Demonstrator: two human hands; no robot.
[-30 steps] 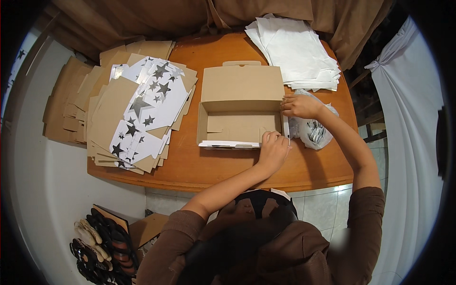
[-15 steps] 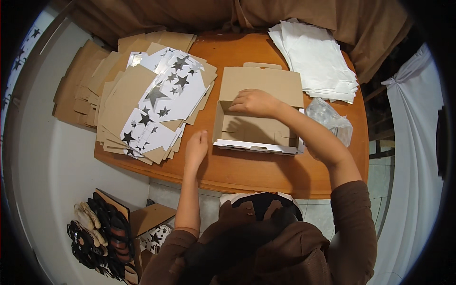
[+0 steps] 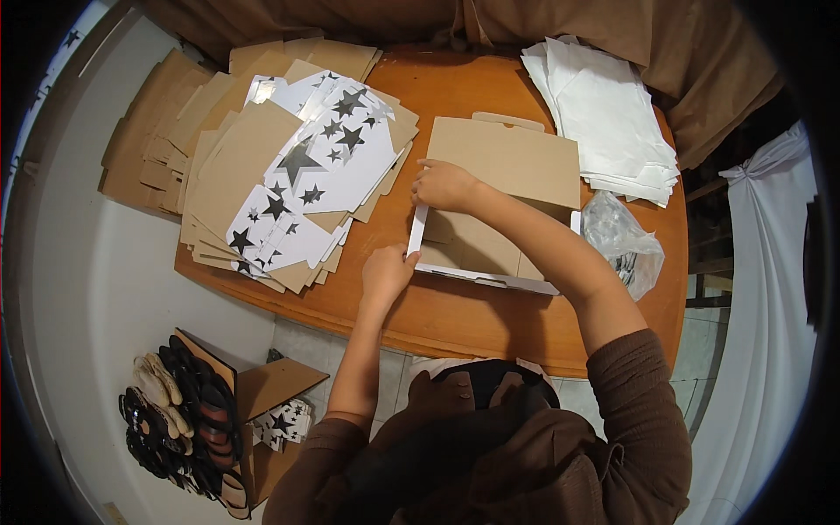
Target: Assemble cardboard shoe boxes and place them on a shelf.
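Brown cardboard, one box (image 3: 499, 210), lies half-folded near the centre of the round wooden surface (image 3: 490, 324), its lid flap raised toward 12 o'clock and its white-edged walls standing at 6 and 9 o'clock. Two hands are on it. The left hand (image 3: 387, 269) has its grip closed on the near left corner of the white wall; the right hand (image 3: 444, 185) reaches across from 4 o'clock and rests, fingers curled, on the far left corner where the lid meets the wall; whether its grip pinches the card I cannot tell. One spread heap of flat box blanks (image 3: 262, 175) lies at 9 to 10 o'clock of the box, some brown, some white with black stars; the sheets overlap too much to count. One stack of white sheets (image 3: 612, 114) lies at 1 o'clock. One clear plastic bag (image 3: 623, 241) sits at 3 o'clock, just beside the box wall. A brown curtain (image 3: 542, 35) hangs behind the surface at 12 o'clock, a white cloth (image 3: 770, 262) at 3 o'clock. The floor is pale tile. At 7 o'clock, on the floor, one open carton (image 3: 262, 394) holds shoes (image 3: 171, 420) in a row; their number cannot be told. The right forearm crosses over the box interior.
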